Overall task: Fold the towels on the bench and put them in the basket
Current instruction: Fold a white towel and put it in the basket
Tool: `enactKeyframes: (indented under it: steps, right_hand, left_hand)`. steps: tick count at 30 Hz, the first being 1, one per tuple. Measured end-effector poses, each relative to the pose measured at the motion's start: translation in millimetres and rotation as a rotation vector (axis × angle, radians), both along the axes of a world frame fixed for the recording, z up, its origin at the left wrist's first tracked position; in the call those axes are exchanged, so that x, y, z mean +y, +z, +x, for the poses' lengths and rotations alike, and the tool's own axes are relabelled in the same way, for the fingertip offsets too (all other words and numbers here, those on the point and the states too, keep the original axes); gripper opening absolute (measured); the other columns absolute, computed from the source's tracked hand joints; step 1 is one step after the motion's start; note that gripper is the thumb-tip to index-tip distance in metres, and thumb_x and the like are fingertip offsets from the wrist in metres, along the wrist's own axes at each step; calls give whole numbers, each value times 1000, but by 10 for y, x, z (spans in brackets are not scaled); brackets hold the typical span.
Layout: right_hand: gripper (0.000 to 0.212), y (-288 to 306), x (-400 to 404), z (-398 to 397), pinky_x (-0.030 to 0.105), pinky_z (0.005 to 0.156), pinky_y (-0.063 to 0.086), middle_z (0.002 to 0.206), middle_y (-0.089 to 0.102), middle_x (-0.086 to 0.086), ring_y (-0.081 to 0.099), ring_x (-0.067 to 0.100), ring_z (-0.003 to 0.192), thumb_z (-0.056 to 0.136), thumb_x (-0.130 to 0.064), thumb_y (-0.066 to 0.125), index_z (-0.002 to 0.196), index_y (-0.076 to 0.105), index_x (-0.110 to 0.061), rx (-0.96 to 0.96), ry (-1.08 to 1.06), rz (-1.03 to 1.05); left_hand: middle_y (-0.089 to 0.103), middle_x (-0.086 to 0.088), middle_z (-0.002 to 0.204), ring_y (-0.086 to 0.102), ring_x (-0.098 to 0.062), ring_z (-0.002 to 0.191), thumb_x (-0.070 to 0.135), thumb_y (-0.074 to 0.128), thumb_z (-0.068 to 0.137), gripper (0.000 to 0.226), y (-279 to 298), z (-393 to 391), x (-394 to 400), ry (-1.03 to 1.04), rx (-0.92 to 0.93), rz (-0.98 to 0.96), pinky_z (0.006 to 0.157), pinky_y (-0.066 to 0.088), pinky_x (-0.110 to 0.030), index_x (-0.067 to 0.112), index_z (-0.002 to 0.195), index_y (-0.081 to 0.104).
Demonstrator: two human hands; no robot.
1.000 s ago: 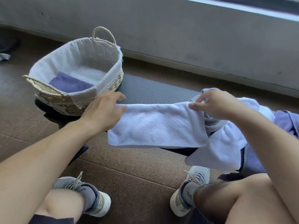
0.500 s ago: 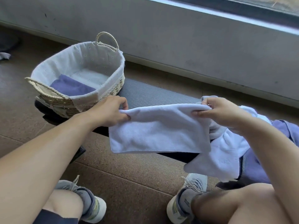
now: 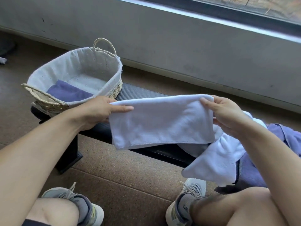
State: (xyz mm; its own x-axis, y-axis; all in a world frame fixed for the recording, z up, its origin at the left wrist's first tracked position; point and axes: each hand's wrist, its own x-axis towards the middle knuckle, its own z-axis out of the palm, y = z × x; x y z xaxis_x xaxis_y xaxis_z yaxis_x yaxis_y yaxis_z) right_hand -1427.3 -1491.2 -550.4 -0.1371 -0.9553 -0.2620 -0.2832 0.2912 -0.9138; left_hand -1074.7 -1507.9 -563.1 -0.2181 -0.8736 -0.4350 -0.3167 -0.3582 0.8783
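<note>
In the upper left of the frame sits the basket (image 3: 75,75) on the left end of the bench (image 3: 140,93). One folded purple towel (image 3: 68,92) already lies flat in the bottom of it, so one towel looks done and put away. Most of the basket floor is bare cloth, so there is plenty of room for more. Just right of the basket, in the middle left of the frame, the left hand (image 3: 99,111) pinches the left end of a white towel (image 3: 161,121), with the thumb lying on top and the other fingers tucked behind. The white towel hangs in the middle of the frame, stretched out between both hands and held up a little above the bench. It looks folded over along its top, so I think this one is partly folded and needs at least one more fold before it goes in the basket. At the middle right, the right hand (image 3: 226,115) grips the right end of the towel with curled fingers. Further right and lower, a loose white towel (image 3: 216,162) droops off the bench edge, and a purple towel (image 3: 286,136) lies crumpled beside it. Those two are not folded yet, so a good part of the job is left.
</note>
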Motion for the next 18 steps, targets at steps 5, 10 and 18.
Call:
enactKeyframes:
  steps: [5,10,18]
  right_hand:
    - [41,1,-20,22,38,74,48,90,65,8,58,21,80,103,-38,55,108,66,1,8,-89,-66]
    - [72,22,-28,25,40,67,47,81,60,3,54,19,73,77,-69,62,99,60,0,201,-63,-119]
    - [44,9,42,98,43,75,60,88,73,-1,71,20,81,65,-47,91,93,68,-24,537,52,31]
  left_hand:
    - [75,-13,114,70,-31,111,29,77,82,44,26,-47,-26,157,275,100,91,60,-41,5,119,72]
    - [77,-16,104,76,-28,89,21,74,90,33,-8,-112,-15,187,207,67,70,63,-36,2,116,68]
    - [60,5,121,61,-24,111,19,73,88,54,-298,-125,11,50,-624,-378,98,51,-47,25,136,48]
